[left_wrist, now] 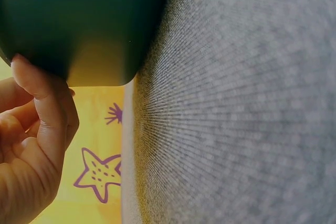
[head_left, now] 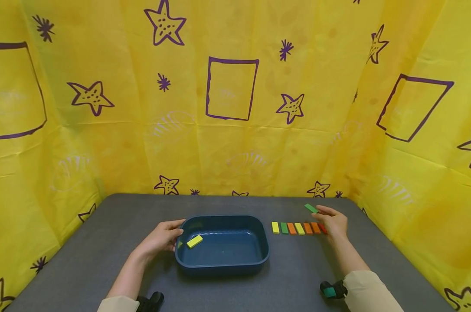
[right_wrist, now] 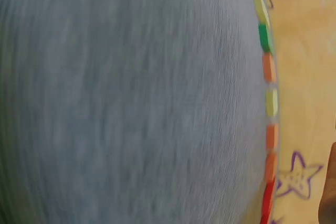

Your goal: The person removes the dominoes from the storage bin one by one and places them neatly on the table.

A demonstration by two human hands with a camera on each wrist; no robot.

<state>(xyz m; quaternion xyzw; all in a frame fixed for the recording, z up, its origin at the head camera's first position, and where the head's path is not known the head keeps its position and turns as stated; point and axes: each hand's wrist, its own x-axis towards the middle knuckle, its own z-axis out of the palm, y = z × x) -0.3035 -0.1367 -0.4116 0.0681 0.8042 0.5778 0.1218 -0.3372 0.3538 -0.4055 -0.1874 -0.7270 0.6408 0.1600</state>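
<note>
A dark blue tub (head_left: 224, 262) stands mid-table with a yellow block (head_left: 194, 241) lying in its left part. My left hand (head_left: 177, 234) grips the tub's left end, thumb along the rim and fingers against the outer wall. The left wrist view shows a finger (left_wrist: 44, 103) pressed on the tub (left_wrist: 84, 19). My right hand (head_left: 317, 210) pinches a green block (head_left: 311, 208), tilted, just behind a row of blocks (head_left: 299, 228). That row runs yellow, green, orange, yellow, orange, orange, red. The blurred right wrist view shows the row (right_wrist: 269, 103) edge-on.
The grey table (head_left: 103, 242) is walled on three sides by a yellow cloth with purple stars (head_left: 231, 130). A small green patch (head_left: 179, 245) shows by my left fingers at the tub's edge; I cannot tell what it is.
</note>
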